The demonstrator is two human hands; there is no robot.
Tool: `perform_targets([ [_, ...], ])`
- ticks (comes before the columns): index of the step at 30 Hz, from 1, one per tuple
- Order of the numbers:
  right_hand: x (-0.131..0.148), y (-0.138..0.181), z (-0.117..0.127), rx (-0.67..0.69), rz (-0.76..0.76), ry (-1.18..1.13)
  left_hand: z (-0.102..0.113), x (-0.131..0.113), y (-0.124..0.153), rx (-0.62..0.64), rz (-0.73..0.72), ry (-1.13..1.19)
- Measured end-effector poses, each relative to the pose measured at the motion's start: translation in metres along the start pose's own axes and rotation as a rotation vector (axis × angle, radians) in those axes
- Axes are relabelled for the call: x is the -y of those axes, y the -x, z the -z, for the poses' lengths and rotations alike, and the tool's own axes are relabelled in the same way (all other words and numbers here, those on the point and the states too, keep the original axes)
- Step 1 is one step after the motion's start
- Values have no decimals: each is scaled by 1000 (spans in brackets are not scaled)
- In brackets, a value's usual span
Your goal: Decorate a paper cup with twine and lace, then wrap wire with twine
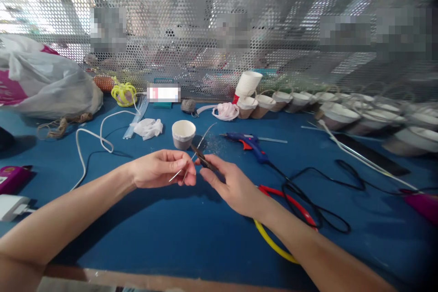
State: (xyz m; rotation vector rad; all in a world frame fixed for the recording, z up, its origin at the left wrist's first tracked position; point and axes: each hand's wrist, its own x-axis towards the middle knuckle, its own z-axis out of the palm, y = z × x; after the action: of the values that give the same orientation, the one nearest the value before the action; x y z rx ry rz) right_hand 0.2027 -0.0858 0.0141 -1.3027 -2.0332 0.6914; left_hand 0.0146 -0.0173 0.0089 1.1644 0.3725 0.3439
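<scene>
My left hand (167, 169) pinches a thin, stiff wire (204, 137) between thumb and fingers. The wire slants up to the right, and loose ends stick out below the fingertips. Closed round a dark metal cutting tool, pliers by the look of it (204, 159), my right hand (236, 185) holds its jaws against or very near the wire. The palm hides most of the tool. Just beyond my fingers a small white-and-grey cup (184, 134) stands upright. A blue glue gun (249, 142) with a red trigger lies to the right of it.
Several small cups with handles (338, 116) line the back right. A white cable (79, 146), clear glue sticks (138, 116) and a plastic bag (44, 77) are at left. Red and yellow curved pieces (275, 242) and a black cord (320, 210) lie by my right forearm.
</scene>
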Motion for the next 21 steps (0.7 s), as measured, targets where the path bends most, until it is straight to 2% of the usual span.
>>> perform_targets([
  [2, 0, 0, -1, 0, 10, -8, -3, 2, 0, -22, -23, -30],
  [3, -1, 0, -1, -6, 3, -2, -7, 2, 0, -71, -43, -123],
  [5, -2, -1, -3, -32, -36, 41, -15, -1, 3, -252, -107, -468],
  [7, -3, -2, -6, -55, -78, 102, -23, -5, 6, -515, -223, -962],
  [8, -4, -2, -7, -63, -87, 123, -26, -7, 8, -628, -296, -1138],
  [9, -4, -3, -7, -68, -87, 133, -28, -8, 9, -669, -319, -1228],
  [11, -3, -3, -7, -74, -80, 132, -26, -10, 9, -592, -273, -1170],
  [13, -2, -2, -5, -80, -80, 109, -18, -10, 7, -438, -178, -862],
  [15, -1, -2, -3, -65, -86, 80, -8, -8, 4, -328, -170, -501],
  [17, 0, -1, -1, -46, -77, 60, 1, -3, 1, -172, -81, -218],
  [19, 0, 0, 0, -32, -56, 52, 5, 1, -1, -47, -11, -78],
  [21, -1, 0, -1, -27, -42, 45, 2, 2, -1, -30, -10, -95],
])
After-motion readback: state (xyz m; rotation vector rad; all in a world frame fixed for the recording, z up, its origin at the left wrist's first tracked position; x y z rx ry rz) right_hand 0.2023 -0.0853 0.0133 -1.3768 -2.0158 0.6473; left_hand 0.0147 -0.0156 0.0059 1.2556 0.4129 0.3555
